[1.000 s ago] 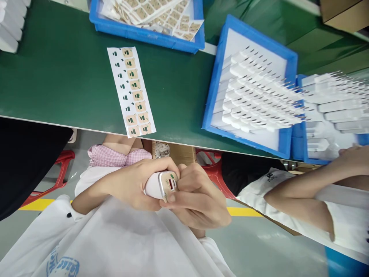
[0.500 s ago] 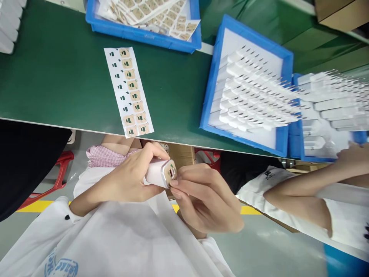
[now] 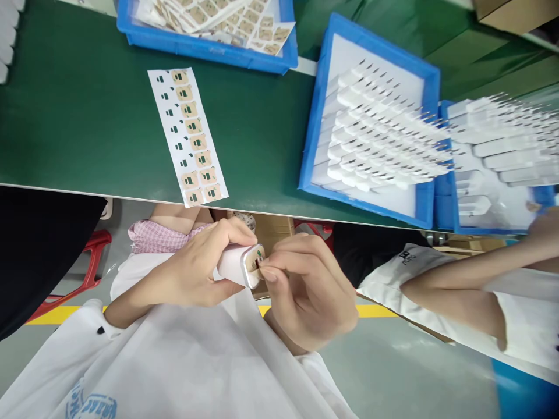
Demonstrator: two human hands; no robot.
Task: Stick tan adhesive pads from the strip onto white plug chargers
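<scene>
Bright, even overhead light is filling the frame, casting soft shadows. Right edge is blurring and stretching; centre is staying sharp.

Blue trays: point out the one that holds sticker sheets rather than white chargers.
The blue tray at the top edge, behind the loose sticker sheet. It holds tan sticker sheets; the two right-hand trays hold white chargers.

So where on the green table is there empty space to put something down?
The green table is bare left of the sticker sheet, and again between that sheet and the blue tray of white chargers. The right side is crowded: two trays sit side by side, and another tray of sticker sheets fills the far edge.
</scene>
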